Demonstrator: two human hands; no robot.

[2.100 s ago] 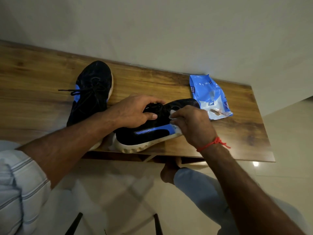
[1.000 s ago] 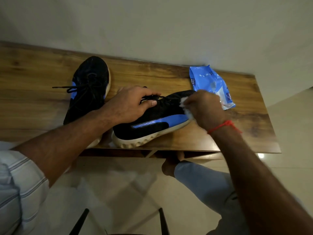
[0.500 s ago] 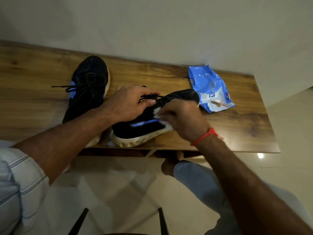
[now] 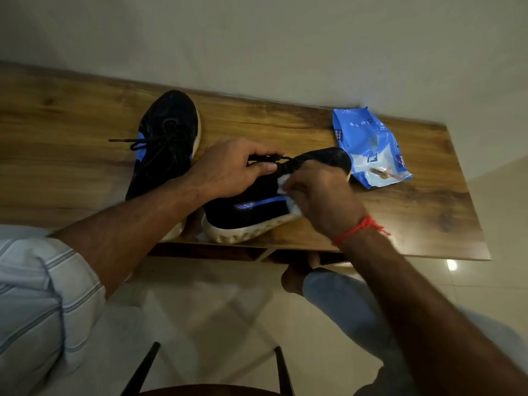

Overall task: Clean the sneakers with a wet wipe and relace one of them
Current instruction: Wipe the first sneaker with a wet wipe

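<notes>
While the near sneaker [image 4: 248, 212] lies tilted at the table [image 4: 285, 121] front edge | left hand [image 4: 228, 170] grips its laces | right hand [image 4: 323, 195] pinches wet wipe [image 4: 288, 192] against its side | second sneaker [image 4: 168, 138] beside it.

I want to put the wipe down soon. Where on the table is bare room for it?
Bare wood lies left of the upright sneaker, and on the table near its right end, below the blue wipes pack. It is crowded in the middle, where both hands work on the tilted sneaker.
</notes>
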